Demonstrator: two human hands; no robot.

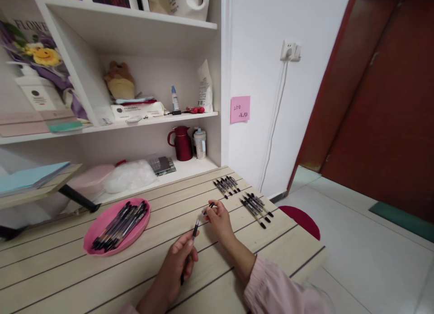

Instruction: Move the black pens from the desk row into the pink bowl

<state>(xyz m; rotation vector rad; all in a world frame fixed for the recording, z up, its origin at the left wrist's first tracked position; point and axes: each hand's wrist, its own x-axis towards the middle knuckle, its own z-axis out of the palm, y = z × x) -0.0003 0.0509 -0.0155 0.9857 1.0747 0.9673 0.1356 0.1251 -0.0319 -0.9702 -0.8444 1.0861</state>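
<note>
My left hand [176, 264] is closed around a black pen body [195, 228], tip pointing up and away, above the wooden table [61, 278]. My right hand [220, 219] pinches a small black pen cap [210, 207] just beyond the pen's tip. A pink plate [101, 223] with several black pens [120, 225] lies to the left. At the far right of the table lie two groups: short black caps [226, 186] and capless pens [256, 207].
White shelves behind the table hold a red jug [182, 143], a small bottle [200, 143], a plastic bag [130, 174] and boxes. A pink sticky note [240, 109] hangs on the wall. A red round mat [303, 219] lies on the floor past the table's right edge.
</note>
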